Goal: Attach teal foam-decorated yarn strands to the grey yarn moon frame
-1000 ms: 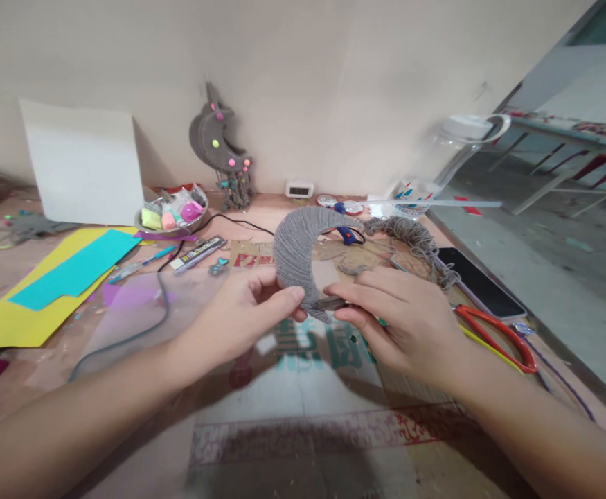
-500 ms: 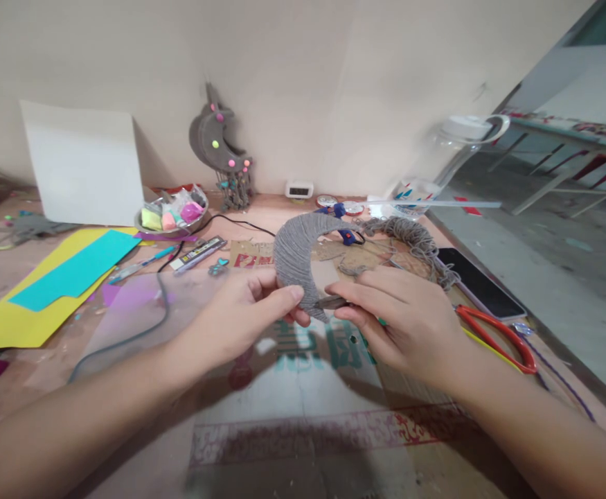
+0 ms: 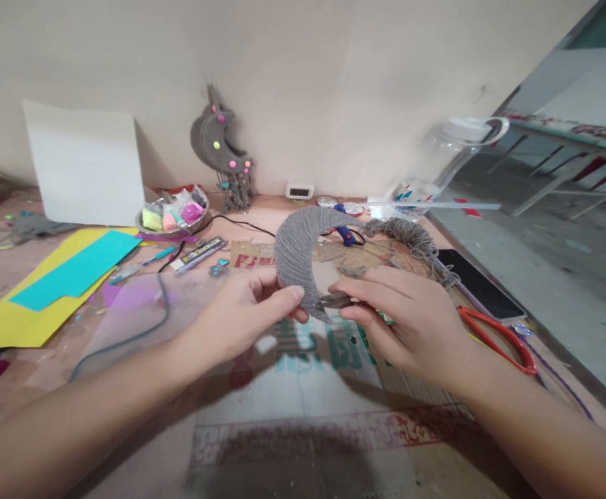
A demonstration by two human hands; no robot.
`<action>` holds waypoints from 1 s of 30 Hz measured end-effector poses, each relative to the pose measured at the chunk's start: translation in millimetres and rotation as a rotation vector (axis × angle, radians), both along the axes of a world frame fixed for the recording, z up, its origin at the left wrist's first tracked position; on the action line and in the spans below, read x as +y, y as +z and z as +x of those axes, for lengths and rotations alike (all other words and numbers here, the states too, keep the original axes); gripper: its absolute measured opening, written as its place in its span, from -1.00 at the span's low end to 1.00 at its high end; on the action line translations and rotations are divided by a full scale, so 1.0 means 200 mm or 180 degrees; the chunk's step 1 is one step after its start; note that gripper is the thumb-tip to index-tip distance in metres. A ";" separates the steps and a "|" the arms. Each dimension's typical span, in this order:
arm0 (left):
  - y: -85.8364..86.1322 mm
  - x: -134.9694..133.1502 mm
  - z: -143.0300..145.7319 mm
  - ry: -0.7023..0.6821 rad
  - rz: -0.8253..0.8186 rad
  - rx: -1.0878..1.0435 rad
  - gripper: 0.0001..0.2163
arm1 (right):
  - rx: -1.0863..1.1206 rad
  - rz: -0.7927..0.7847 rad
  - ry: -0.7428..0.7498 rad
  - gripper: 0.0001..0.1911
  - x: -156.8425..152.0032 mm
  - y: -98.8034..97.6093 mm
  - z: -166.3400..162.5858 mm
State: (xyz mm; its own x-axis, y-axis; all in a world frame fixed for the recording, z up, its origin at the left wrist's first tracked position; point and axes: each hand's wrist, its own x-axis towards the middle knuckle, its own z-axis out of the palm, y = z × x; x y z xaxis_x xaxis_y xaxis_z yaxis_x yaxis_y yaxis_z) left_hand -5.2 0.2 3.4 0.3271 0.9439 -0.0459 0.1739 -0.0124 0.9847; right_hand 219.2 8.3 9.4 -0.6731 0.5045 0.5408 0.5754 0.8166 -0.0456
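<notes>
Two hands work a yarn-wrapped crescent (image 3: 298,253) held upright above a cluttered craft table (image 3: 48,360).

The crescent, wound all over in fuzzy grey yarn, stands on its long axis, its upper horn curving right toward a loose tangle of grey yarn (image 3: 411,242) and its lower tip pointing down and right. The left hand (image 3: 243,315) has thumb and fingers clamped on the crescent's lower edge; the right hand (image 3: 406,319) pinches a small dark metal tool (image 3: 336,300) against the lower tip, fingers closed round it. Since half a second ago the right hand has drawn slightly rightward, the crescent barely shifting. Red-handled scissors (image 3: 494,336) and a dark phone (image 3: 476,284) lie to the right, a finished felt moon (image 3: 217,145) leans on the wall, and yellow and teal paper sheets (image 3: 53,284) lie left.
</notes>
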 end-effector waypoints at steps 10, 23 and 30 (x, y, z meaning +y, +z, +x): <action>0.00 -0.02 0.00 -0.0022 0.0180 0.0037 -0.82 | -0.0140 0.0115 0.0044 -0.81 0.00 -0.01 -0.01; 0.01 -0.01 0.01 -0.0072 0.0024 -0.0122 -0.81 | -0.0055 -0.0068 0.0145 -0.81 0.00 -0.02 0.00; 0.00 -0.02 0.01 -0.0080 0.0003 -0.0229 -0.84 | -0.0074 0.0175 0.0158 -0.82 0.02 -0.02 0.00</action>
State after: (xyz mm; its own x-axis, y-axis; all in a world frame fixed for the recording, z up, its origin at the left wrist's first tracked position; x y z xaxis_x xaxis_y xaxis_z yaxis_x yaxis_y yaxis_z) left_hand -2.6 -3.7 3.6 0.3531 0.9354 -0.0205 0.1024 -0.0168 0.9946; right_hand 219.5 12.0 4.6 -0.7093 0.4402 0.5506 0.5346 0.8450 0.0130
